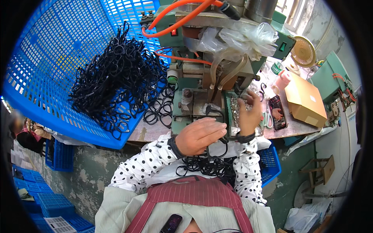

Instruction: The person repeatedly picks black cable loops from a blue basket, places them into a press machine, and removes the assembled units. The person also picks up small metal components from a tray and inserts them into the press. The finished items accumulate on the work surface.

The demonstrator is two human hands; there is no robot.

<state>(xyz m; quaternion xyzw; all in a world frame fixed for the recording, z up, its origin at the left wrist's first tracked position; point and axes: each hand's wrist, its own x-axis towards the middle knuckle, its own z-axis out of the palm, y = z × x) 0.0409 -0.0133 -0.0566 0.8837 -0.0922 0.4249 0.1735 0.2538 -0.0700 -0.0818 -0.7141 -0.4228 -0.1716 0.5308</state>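
Between blue basket point(77, 132) and cardboard box point(307, 99), left hand point(200, 136) partly hides the black frame point(226, 146) it holds; right hand point(250, 114) loosely curled.

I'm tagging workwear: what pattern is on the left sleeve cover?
The left sleeve cover is white with black dots, best seen in the head view.
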